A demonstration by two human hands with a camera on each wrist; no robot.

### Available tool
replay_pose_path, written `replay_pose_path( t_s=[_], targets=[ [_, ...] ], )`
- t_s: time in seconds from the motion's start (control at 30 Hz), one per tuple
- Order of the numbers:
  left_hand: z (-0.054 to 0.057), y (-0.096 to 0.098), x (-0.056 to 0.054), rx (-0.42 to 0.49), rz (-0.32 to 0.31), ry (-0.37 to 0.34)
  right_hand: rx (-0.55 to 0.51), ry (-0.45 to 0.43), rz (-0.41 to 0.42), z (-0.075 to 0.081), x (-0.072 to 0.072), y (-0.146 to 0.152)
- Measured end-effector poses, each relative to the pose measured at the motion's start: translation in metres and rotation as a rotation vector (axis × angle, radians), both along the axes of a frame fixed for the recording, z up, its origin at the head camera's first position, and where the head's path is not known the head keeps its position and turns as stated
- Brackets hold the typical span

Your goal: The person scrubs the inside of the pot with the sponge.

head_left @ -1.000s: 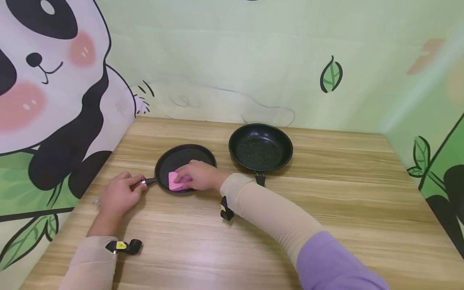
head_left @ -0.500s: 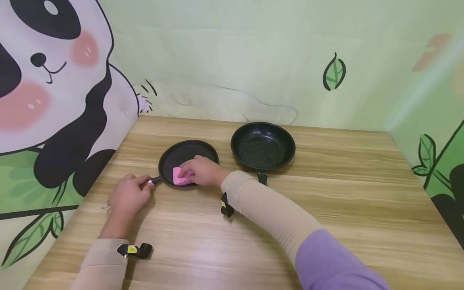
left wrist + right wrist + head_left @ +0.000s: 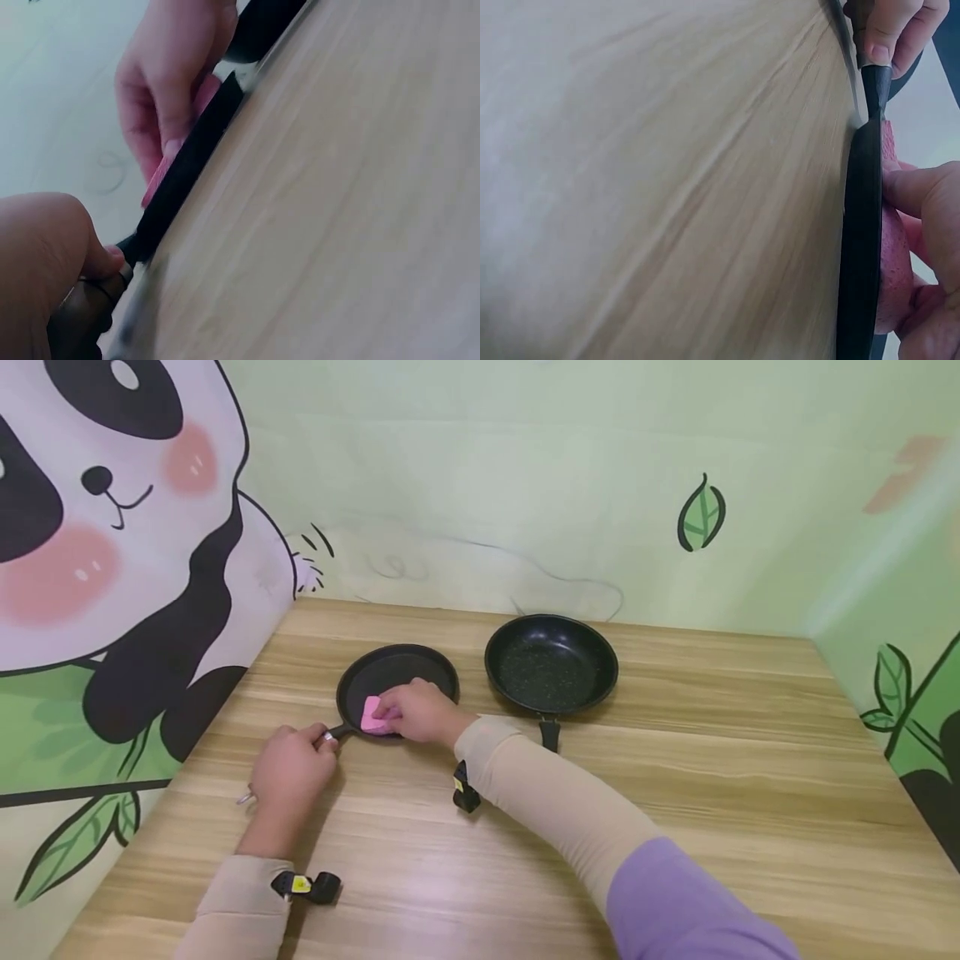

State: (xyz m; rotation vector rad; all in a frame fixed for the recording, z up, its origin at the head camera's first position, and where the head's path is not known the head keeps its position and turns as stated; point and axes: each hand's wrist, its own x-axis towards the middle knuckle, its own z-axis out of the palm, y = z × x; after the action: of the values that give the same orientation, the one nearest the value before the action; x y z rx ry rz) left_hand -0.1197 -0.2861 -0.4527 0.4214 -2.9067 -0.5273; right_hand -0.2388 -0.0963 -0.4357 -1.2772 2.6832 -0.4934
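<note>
A shallow black frying pan [image 3: 397, 667] sits left of centre on the wooden table, its handle pointing toward the left front. My left hand [image 3: 294, 768] grips that handle near its silver ring; the handle's metal end pokes out behind the hand. With bent fingers and thumb, my right hand [image 3: 423, 710] holds a pink sponge [image 3: 371, 717] against the inside of the pan, near the handle side. In the right wrist view the sponge [image 3: 895, 277] stands above the pan's rim [image 3: 861, 247], partly covered by the fingers. The left wrist view shows the pan's side [image 3: 191, 169] edge-on.
A deeper black frying pan [image 3: 551, 667] with a speckled inside stands just right of the first, its handle [image 3: 550, 733] partly behind my right forearm. Walls with a panda and leaf print border the wooden table [image 3: 712, 760] at the back and sides.
The shallow pan and my left hand have shifted slightly right and away from me. The sponge has moved along with the pan, still in my right hand. The view has shifted a little.
</note>
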Motion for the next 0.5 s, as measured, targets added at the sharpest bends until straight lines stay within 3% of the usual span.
replay_pose_path(
  t_s=[0.33, 0.5],
  targets=[
    [-0.001, 0.018, 0.001, -0.027, 0.013, -0.001, -0.007, -0.008, -0.064, 0.0, 0.001, -0.006],
    [-0.005, 0.017, 0.003, -0.052, -0.026, 0.048, -0.026, 0.044, -0.067, -0.004, 0.001, -0.014]
  ],
)
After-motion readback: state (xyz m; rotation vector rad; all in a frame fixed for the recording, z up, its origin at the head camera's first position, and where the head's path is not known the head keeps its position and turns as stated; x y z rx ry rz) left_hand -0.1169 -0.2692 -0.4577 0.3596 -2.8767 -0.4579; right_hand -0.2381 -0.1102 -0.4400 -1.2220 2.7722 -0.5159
